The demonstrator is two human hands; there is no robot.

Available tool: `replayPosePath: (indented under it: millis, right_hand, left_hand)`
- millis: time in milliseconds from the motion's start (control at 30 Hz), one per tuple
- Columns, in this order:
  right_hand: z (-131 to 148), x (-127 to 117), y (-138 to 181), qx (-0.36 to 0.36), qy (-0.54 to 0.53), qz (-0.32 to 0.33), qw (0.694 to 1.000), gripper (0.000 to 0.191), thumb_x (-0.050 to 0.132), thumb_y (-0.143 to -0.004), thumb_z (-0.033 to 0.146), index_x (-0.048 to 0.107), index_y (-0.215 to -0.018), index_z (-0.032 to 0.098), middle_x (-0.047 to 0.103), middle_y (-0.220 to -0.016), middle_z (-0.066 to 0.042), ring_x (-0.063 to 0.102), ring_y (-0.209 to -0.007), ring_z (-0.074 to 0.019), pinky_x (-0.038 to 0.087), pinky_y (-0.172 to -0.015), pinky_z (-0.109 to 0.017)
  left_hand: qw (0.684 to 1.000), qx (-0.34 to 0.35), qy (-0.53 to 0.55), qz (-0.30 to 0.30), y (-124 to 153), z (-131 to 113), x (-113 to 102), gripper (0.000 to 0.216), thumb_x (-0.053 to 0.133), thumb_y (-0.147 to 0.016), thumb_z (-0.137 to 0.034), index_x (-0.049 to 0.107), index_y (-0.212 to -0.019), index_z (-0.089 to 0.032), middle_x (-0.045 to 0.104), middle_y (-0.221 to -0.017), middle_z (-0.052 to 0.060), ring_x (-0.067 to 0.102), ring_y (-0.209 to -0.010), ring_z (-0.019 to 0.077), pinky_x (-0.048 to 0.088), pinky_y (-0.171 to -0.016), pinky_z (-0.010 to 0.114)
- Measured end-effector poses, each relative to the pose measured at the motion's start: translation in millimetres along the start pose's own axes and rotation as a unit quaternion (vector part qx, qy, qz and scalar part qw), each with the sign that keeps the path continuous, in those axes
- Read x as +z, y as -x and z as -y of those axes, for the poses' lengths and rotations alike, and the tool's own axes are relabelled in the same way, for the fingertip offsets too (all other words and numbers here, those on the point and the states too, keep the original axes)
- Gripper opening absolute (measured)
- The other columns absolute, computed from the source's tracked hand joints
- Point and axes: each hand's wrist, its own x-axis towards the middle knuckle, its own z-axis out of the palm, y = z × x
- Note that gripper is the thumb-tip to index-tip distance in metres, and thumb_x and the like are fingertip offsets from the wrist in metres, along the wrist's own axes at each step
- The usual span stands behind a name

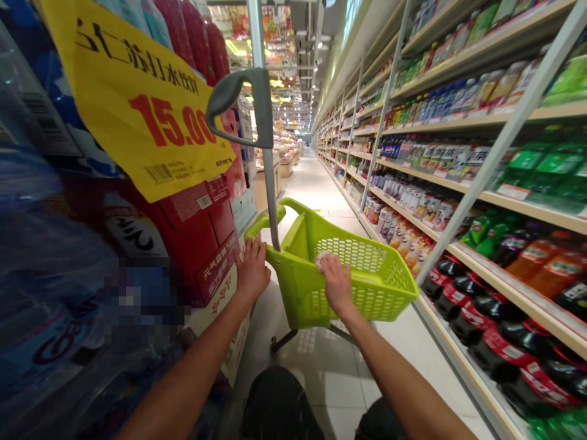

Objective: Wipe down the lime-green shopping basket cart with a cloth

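Observation:
A lime green plastic shopping basket [367, 287] on wheels stands in the aisle before me. My left hand [252, 269] grips its near left corner, close to the metal pull pole [268, 153] with a grey handle [233, 91]. My right hand [334, 282] is closed over the basket's near rim, with what looks like a small white cloth or paper [321, 258] under the fingers. The inside of the basket that shows is bare mesh.
Shelves of bottled drinks [481, 244] run along the right. On the left stand stacked red cartons [197, 238] and wrapped water packs with a yellow 15.00 price sign [137, 104]. The tiled aisle [316, 183] runs straight ahead.

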Motion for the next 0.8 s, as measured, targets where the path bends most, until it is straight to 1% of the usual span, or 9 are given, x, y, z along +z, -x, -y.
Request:
replayPosePath:
  millis: [67, 100, 267, 333, 433, 500, 567, 700, 800]
  right_hand:
    - [-9.2, -3.3, 5.9, 0.042, 0.004, -0.005, 0.999, 0.041, 0.036, -0.082, 0.003, 0.056, -0.116, 0.015, 0.051, -0.128, -0.014, 0.036, -0.125, -0.0255, 0.027, -0.1, -0.052]
    - [-4.6, -2.9, 4.3, 0.037, -0.006, -0.005, 0.999, 0.04, 0.037, -0.082, 0.004, 0.056, -0.116, 0.014, 0.051, -0.127, -0.015, 0.036, -0.125, -0.025, 0.029, -0.1, -0.049]
    - [35.9, 11.8, -8.1, -0.086, -0.079, -0.019, 0.993, 0.043, 0.041, -0.08, 0.004, 0.054, -0.119, 0.015, 0.048, -0.131, -0.011, 0.025, -0.132, -0.0211, 0.027, -0.105, -0.043]
    - [25.0, 12.3, 0.9, -0.075, -0.086, -0.035, 0.993, 0.047, 0.037, -0.08, 0.002, 0.051, -0.122, 0.015, 0.047, -0.132, -0.011, 0.024, -0.132, -0.02, 0.028, -0.105, -0.044]
    - [-10.5, 2.7, 16.4, -0.005, -0.09, -0.051, 0.995, 0.052, 0.031, -0.078, -0.001, 0.048, -0.125, 0.015, 0.045, -0.133, -0.011, 0.026, -0.132, -0.0191, 0.029, -0.105, -0.045]
    - [-20.5, -6.9, 15.5, 0.033, -0.105, -0.064, 0.992, 0.053, 0.031, -0.078, 0.0, 0.045, -0.127, 0.016, 0.043, -0.135, -0.01, 0.027, -0.131, -0.0187, 0.03, -0.105, -0.044]
    - [-9.6, -14.9, 4.8, 0.037, -0.134, -0.085, 0.987, 0.052, 0.031, -0.081, 0.003, 0.041, -0.13, 0.015, 0.039, -0.137, -0.01, 0.027, -0.131, -0.0176, 0.031, -0.106, -0.041]
    - [28.6, -22.4, -13.4, -0.016, -0.168, -0.112, 0.979, 0.05, 0.03, -0.085, 0.007, 0.034, -0.134, 0.014, 0.031, -0.142, -0.011, 0.022, -0.133, -0.0172, 0.03, -0.107, -0.04]
    - [24.9, -27.8, -4.2, -0.025, -0.153, -0.12, 0.981, 0.05, 0.03, -0.085, 0.007, 0.036, -0.134, 0.017, 0.032, -0.142, -0.01, 0.019, -0.134, -0.0183, 0.03, -0.107, -0.044]
  left_hand:
    - [1.0, 0.009, 0.0, -0.008, 1.9, -4.6, 2.3, 0.061, 0.044, -0.068, -0.016, 0.042, -0.129, -0.013, 0.035, -0.141, 0.012, 0.017, -0.134, 0.0318, 0.016, -0.105, 0.055]
    - [1.0, 0.013, 0.001, -0.014, 2.8, -7.2, 3.4, 0.061, 0.045, -0.067, -0.016, 0.043, -0.128, -0.013, 0.036, -0.14, 0.012, 0.016, -0.134, 0.0325, 0.017, -0.104, 0.055]
    - [0.999, 0.03, 0.003, -0.031, 5.4, -16.2, 2.5, 0.061, 0.045, -0.066, -0.015, 0.044, -0.127, -0.014, 0.043, -0.135, 0.011, 0.021, -0.131, 0.0335, 0.015, -0.104, 0.056]
    - [0.999, 0.041, 0.005, -0.033, 6.1, -17.4, 0.6, 0.06, 0.045, -0.066, -0.014, 0.046, -0.126, -0.016, 0.045, -0.134, 0.009, 0.024, -0.13, 0.0332, 0.014, -0.105, 0.055]
    - [0.998, 0.048, 0.016, -0.032, 6.8, -22.1, -0.7, 0.056, 0.044, -0.068, -0.012, 0.05, -0.122, -0.019, 0.048, -0.132, 0.006, 0.029, -0.127, 0.0323, 0.014, -0.105, 0.055]
    - [0.998, 0.055, 0.028, -0.027, 6.7, -29.8, -1.2, 0.054, 0.043, -0.068, -0.01, 0.052, -0.12, -0.021, 0.051, -0.129, 0.004, 0.033, -0.124, 0.0311, 0.013, -0.105, 0.055]
    - [0.997, 0.069, 0.041, -0.024, 5.8, -40.5, -3.1, 0.053, 0.042, -0.069, -0.008, 0.054, -0.119, -0.023, 0.054, -0.126, 0.003, 0.036, -0.121, 0.0298, 0.012, -0.106, 0.055]
    - [0.99, 0.12, 0.075, 0.001, 0.1, -57.0, -11.7, 0.053, 0.041, -0.07, -0.006, 0.052, -0.118, -0.025, 0.056, -0.122, 0.004, 0.042, -0.117, 0.0256, 0.013, -0.108, 0.053]
    - [0.991, 0.099, 0.095, 0.007, -6.9, -58.2, -14.7, 0.056, 0.041, -0.067, -0.005, 0.05, -0.12, -0.021, 0.052, -0.127, 0.006, 0.04, -0.121, 0.0236, 0.018, -0.108, 0.051]
